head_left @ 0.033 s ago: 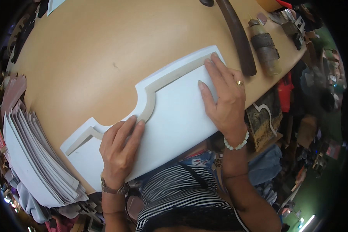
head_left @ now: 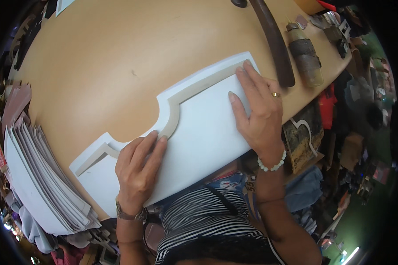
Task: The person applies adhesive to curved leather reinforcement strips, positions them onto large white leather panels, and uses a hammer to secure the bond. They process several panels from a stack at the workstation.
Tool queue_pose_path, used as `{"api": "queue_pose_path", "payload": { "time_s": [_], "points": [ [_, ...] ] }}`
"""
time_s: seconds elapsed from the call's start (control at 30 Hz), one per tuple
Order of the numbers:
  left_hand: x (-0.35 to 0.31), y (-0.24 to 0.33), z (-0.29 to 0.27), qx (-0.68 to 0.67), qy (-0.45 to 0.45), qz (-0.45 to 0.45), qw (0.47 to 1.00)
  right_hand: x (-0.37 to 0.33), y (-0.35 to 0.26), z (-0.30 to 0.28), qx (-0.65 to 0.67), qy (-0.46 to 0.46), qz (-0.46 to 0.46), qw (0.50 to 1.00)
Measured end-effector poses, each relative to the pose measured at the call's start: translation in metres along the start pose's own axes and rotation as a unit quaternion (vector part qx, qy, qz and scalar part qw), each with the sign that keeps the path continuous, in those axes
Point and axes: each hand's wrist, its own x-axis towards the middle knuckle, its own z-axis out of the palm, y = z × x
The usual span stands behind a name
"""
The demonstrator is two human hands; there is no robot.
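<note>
Head view: one beige strip [head_left: 208,84] lies along the notched edge of one white sheet [head_left: 203,137] on one table [head_left: 106,66]. You have two hands on it: left hand [head_left: 138,174], fingers slightly apart, at the curve; right hand [head_left: 262,110], fingers nearly together, thumb spread, at the right end. One bottle [head_left: 306,55] lies beyond.
</note>
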Motion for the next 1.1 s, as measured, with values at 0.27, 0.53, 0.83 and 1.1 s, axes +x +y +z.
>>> {"api": "queue_pose_path", "payload": {
  "time_s": [0.27,0.53,0.83,1.1],
  "points": [
    [-0.003,-0.004,0.0,-0.01,0.006,-0.011,1.0,0.008,0.004,-0.002,0.026,-0.011,-0.043,0.999],
    [-0.007,-0.005,-0.001,-0.023,-0.004,-0.001,1.0,0.007,0.005,-0.001,0.062,-0.025,-0.035,0.997],
    [-0.005,-0.003,-0.002,-0.03,-0.01,-0.005,0.999,0.006,0.004,-0.002,0.05,-0.03,-0.044,0.997],
    [-0.009,-0.005,0.001,-0.022,0.006,0.013,1.0,0.01,-0.006,-0.007,0.028,-0.063,-0.087,0.994]
  ]
}}
